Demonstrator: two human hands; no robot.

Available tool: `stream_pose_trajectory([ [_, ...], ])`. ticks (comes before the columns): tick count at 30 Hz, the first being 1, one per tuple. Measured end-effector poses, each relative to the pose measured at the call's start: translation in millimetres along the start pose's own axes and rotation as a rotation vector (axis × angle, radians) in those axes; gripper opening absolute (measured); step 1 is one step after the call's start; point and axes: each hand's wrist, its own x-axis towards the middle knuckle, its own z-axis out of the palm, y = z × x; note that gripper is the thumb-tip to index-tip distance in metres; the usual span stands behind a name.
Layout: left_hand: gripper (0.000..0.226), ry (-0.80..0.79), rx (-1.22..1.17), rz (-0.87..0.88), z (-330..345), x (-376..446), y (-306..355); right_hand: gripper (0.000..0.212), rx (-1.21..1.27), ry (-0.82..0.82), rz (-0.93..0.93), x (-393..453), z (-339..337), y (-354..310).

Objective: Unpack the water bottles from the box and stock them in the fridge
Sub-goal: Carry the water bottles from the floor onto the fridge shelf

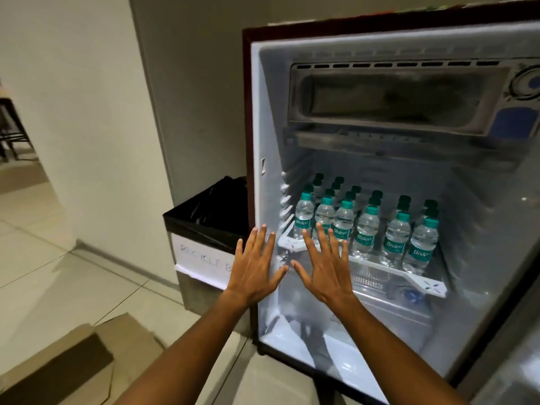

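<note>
Before fridge (255, 135), 2 spread hands (254, 266)

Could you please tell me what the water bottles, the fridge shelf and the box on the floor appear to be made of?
Water bottles: clear, glossy plastic, seemingly, with teal caps. Fridge shelf: white plastic front rail, matte; the panel behind looks see-through, maybe glass or plastic. Box: brown matte cardboard, with folded flaps.

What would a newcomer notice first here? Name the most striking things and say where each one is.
First, the two spread hands, left hand and right hand, held up open and empty in front of the open fridge. Behind them, rows of water bottles with green caps stand upright on the fridge's white shelf. A black-lined bin sits left of the fridge, and a cardboard box lies at bottom left.
</note>
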Motion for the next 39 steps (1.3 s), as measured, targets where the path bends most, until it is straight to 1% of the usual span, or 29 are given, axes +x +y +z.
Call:
stream_pose_trajectory([
  [5, 0.084, -0.027, -0.005, -0.119, 11.3, -56.0, -40.3, 0.08, 0.057, -0.036, -0.101, -28.2, 27.1, -47.5],
  [10, 0.084, -0.082, 0.004, -0.252, 17.2, -118.7, -84.8, 0.078, 0.109, -0.111, -0.193, -46.3, 48.5, -105.2],
  [20, 0.084, -0.156, 0.011, -0.642, 11.8, -263.5, -180.6, 0.081, 0.187, -0.271, -0.425, -73.0, 91.0, -248.5],
  [24, 0.083, -0.148, -0.007, -0.884, 8.9, -335.0, -212.2, 0.082, 0.219, -0.357, -0.552, -93.0, 104.8, -316.5],
  [30, 0.083, -0.151, -0.065, -1.188, -2.0, -436.4, -239.7, 0.082, 0.283, -0.436, -0.71, -141.0, 121.4, -412.7],
  [33, 0.081, -0.156, -0.074, -1.343, -3.2, -494.0, -249.9, 0.081, 0.308, -0.511, -0.821, -170.8, 127.6, -463.0],
  [36, 0.079, -0.13, -0.076, -1.489, -3.8, -545.0, -258.2, 0.083, 0.312, -0.571, -0.932, -199.7, 131.5, -506.1],
  [39, 0.074, -0.092, -0.055, -1.618, -12.0, -588.5, -267.2, 0.083, 0.33, -0.583, -1.04, -228.6, 131.7, -542.9],
])
